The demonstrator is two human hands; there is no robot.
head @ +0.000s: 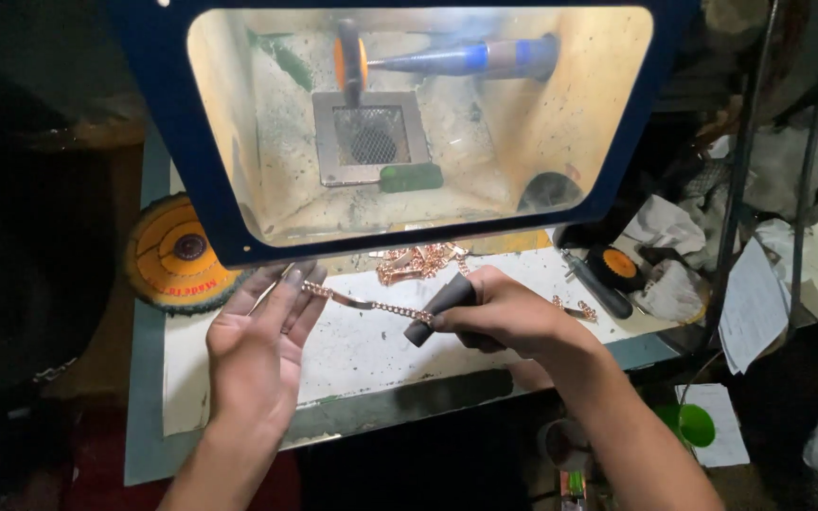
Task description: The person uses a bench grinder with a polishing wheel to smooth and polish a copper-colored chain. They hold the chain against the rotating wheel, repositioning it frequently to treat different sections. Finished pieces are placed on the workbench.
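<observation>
Left hand (256, 352): palm up and open, fingers extended over the front left part of the bench (352, 355). One end of a copper-coloured chain (371, 305) lies across its fingertips; whether the thumb pins it cannot be told.

Right hand (504, 317): closed around a dark grey cylindrical tool (439, 308), whose blunt end points down and left. The chain's other end meets the tool or this hand; the exact contact is hidden. The chain hangs nearly taut between the two hands, just above the bench's white surface, near its middle.

Bench: a white sheet with dark specks, edged in grey-green along the front.

Rear of bench: a heap of similar copper chains (418, 262) lies just behind the held chain, under the lower edge of a blue-framed window (428, 118) on a lit cabinet. Inside the cabinet: a metal mesh grate (369, 135), a green cylinder (411, 177) at its front edge, an orange wheel (350, 59) on a blue spindle (471, 59).

Left edge: a yellow-orange disc (174, 255), partly behind the window frame.

Right edge: a black-handled tool (598, 287), a small orange-faced wheel (618, 264), crumpled white rags (669, 232) and loose paper (752, 303). A green round object (696, 425) sits below the bench at right.
</observation>
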